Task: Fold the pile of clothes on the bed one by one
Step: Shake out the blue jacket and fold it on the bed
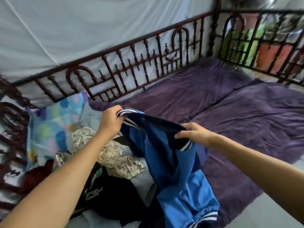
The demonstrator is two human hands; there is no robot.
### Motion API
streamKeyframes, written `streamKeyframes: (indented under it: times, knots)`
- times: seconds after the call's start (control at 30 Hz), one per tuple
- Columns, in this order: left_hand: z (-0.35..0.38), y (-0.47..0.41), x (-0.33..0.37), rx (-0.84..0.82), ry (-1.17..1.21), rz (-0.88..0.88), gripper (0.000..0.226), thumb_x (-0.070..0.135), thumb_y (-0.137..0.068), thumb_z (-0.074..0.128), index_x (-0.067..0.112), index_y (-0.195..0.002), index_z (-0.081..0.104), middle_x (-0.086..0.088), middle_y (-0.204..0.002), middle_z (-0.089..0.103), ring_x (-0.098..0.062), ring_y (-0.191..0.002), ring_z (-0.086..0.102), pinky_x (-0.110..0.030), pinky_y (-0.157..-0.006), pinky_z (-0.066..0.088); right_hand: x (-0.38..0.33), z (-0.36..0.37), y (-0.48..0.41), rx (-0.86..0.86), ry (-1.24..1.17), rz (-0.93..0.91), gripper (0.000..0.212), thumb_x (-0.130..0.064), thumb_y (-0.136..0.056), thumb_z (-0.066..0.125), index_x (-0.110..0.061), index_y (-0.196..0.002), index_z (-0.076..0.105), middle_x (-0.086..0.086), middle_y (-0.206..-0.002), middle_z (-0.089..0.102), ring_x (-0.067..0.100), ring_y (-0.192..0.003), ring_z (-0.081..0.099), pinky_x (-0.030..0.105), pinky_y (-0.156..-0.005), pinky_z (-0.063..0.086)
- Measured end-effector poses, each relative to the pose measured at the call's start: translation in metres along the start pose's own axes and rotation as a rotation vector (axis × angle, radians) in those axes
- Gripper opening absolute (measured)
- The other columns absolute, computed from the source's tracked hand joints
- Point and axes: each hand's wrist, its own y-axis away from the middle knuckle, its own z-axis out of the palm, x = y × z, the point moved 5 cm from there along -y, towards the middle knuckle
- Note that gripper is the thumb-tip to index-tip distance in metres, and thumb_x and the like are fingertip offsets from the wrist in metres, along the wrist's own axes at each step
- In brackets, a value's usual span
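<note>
While I hold the blue jacket (pixel 172 163) up off the bed (pixel 256 122), it hangs between my two hands near the bed's front-left part, its lower end drooping toward the front edge. Left hand (pixel 111 120): fingers curled round a navy-and-white striped ribbed band at the jacket's upper end, thumb on top, a firm grip. Right hand (pixel 192 135): fingers bent over the dark navy edge, pinching it just above another striped band; thumb position I cannot tell. The fabric between the hands sags slightly. The jacket's lighter blue panel and a striped cuff or hem lie lowest, close to the front edge. The pile of clothes (pixel 115 162) sits under and left of the jacket, at the bed's left end: a beige patterned piece (pixel 120 159) on top, a black garment with white lettering (pixel 107 199) nearer me, a dark red piece (pixel 38 176) at the left edge. A pastel patterned pillow (pixel 52 127) lies behind the pile in the back-left corner. A purple blanket covers the rest of the bed. A dark ornate railing (pixel 131 66) runs along the back edge, with white netting (pixel 79 30) behind it.
</note>
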Motion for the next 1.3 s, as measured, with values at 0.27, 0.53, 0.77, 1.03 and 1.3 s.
streamKeyframes:
  times: [0.27,0.53,0.77,1.03,1.3]
  knots:
    - [-0.073,0.001,0.066,0.043,-0.070,0.089,0.038,0.030,-0.088,0.065,0.021,-0.060,0.040,0.004,-0.056,0.043,-0.018,-0.057,0.043,-0.033,-0.053,0.028,-0.100,-0.038,0.094,-0.128,0.093,-0.030,0.032,0.006,-0.082,0.064,0.003,-0.113,0.058,0.017,-0.107,0.064,0.027,-0.099,0.059,0.031,-0.085,0.050]
    - [-0.121,0.005,0.154,-0.294,-0.068,0.129,0.061,0.074,-0.047,0.077,0.022,-0.076,0.060,0.010,-0.058,0.057,-0.008,-0.057,0.052,-0.026,-0.054,0.040,-0.190,-0.107,0.141,0.703,0.867,-0.319,0.026,-0.045,-0.074,0.077,-0.024,-0.071,0.061,-0.002,-0.069,0.059,0.023,-0.069,0.058,0.033,-0.057,0.044]
    - [-0.102,0.029,0.161,-0.591,0.100,-0.015,0.035,0.012,-0.064,0.083,0.013,-0.095,0.067,-0.004,-0.087,0.072,-0.019,-0.086,0.067,-0.025,-0.068,0.051,-0.207,-0.137,0.156,0.554,0.567,-0.169,0.045,-0.046,-0.062,0.086,-0.006,-0.071,0.069,0.002,-0.065,0.059,0.015,-0.062,0.056,0.029,-0.057,0.044]
    - [-0.144,0.021,0.186,0.449,-0.234,0.124,0.017,0.013,-0.085,0.066,-0.003,-0.087,0.071,-0.028,-0.081,0.068,-0.042,-0.083,0.064,-0.037,-0.062,0.039,-0.201,-0.114,0.159,0.175,0.886,-0.240,0.018,-0.030,-0.079,0.077,-0.016,-0.073,0.067,-0.004,-0.067,0.064,0.011,-0.064,0.059,0.020,-0.060,0.044]
    - [-0.162,-0.023,0.227,0.407,-0.339,0.074,0.043,0.055,-0.088,0.055,0.013,-0.078,0.057,-0.012,-0.081,0.063,-0.036,-0.081,0.058,-0.038,-0.064,0.042,-0.250,-0.151,0.144,0.595,0.370,-0.534,0.034,-0.036,-0.092,0.060,-0.011,-0.069,0.054,0.002,-0.065,0.042,0.013,-0.060,0.039,0.029,-0.057,0.031]
